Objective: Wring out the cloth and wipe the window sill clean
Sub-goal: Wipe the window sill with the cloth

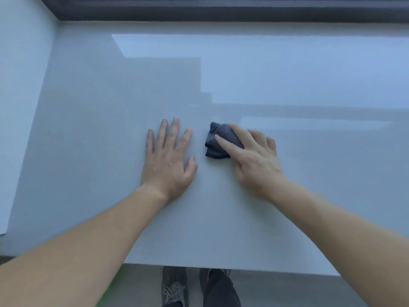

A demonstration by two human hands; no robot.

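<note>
A small bunched dark grey cloth [215, 141] lies on the wide, glossy pale window sill [99, 111], about in the middle. My right hand [254, 158] grips the cloth from the right, thumb lying across its top and fingers curled behind it. My left hand [169, 158] rests flat on the sill just left of the cloth, fingers spread and straight, not touching it.
The dark window frame [221, 9] runs along the far edge of the sill. A pale side wall [20, 85] closes the sill on the left. The sill's near edge [221, 265] drops to a grey floor where my shoes [174, 286] stand.
</note>
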